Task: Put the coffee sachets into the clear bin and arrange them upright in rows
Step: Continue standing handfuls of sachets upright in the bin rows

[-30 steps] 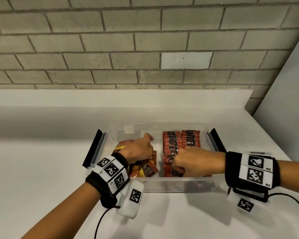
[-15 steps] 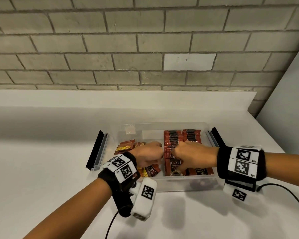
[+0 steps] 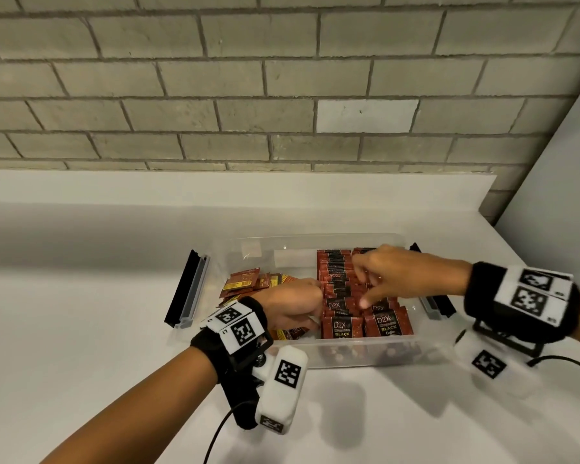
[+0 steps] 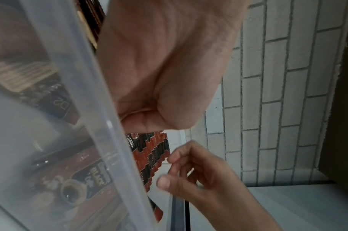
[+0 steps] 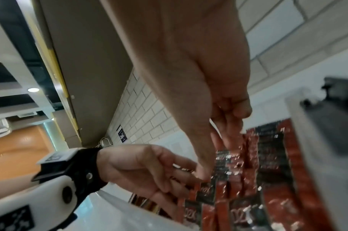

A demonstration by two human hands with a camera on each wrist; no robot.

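Observation:
A clear bin (image 3: 302,236) sits on the white counter. Red and black coffee sachets (image 3: 335,272) stand upright in two rows in its right half. More sachets lie in a loose pile (image 3: 248,283) in its left half. My left hand (image 3: 310,309) is inside the bin, and its fingers (image 5: 181,175) touch the left side of the near row. My right hand (image 3: 365,283) hovers over the rows with fingers loosely spread. Its thumb (image 5: 203,175) touches the sachet tops and it holds nothing. Through the bin's front wall (image 4: 80,109) the sachet fronts show.
Black latch handles stick out at the bin's left end (image 3: 186,289) and right end (image 3: 439,306). A brick wall (image 3: 282,95) rises behind the counter's white upstand. A grey side wall (image 3: 566,162) closes in the right. A wrist cable (image 3: 570,365) lies on the counter.
My right hand has left the front of the rows and moved back over their middle, fingers spreading. My left hand has shifted right from the loose pile to the side of the near row.

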